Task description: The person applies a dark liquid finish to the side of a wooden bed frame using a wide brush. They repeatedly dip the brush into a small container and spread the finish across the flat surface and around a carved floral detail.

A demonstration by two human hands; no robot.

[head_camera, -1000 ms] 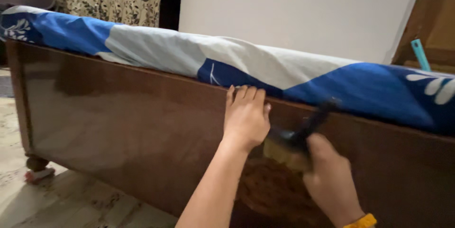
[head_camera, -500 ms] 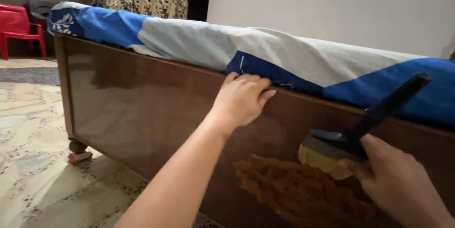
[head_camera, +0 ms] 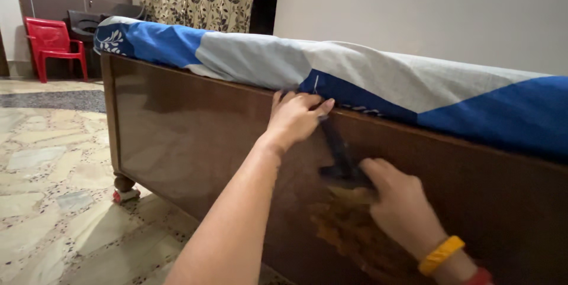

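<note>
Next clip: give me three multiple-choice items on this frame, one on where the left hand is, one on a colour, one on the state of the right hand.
1. Where does the left hand rest?
A. on the floor
B. on the top edge of the wooden bed panel
C. on the red chair

2. What colour is the bangle at the right wrist?
A. yellow
B. green
C. white

3. What is the right hand doing?
A. hanging open and empty
B. gripping the bedsheet
C. closed on a dark-handled brush held against the panel

Key: 1 B, its fingers curl over the panel's edge under the sheet; 2 A, the band is plainly yellow; 3 C, the handle rises from its grip.
</note>
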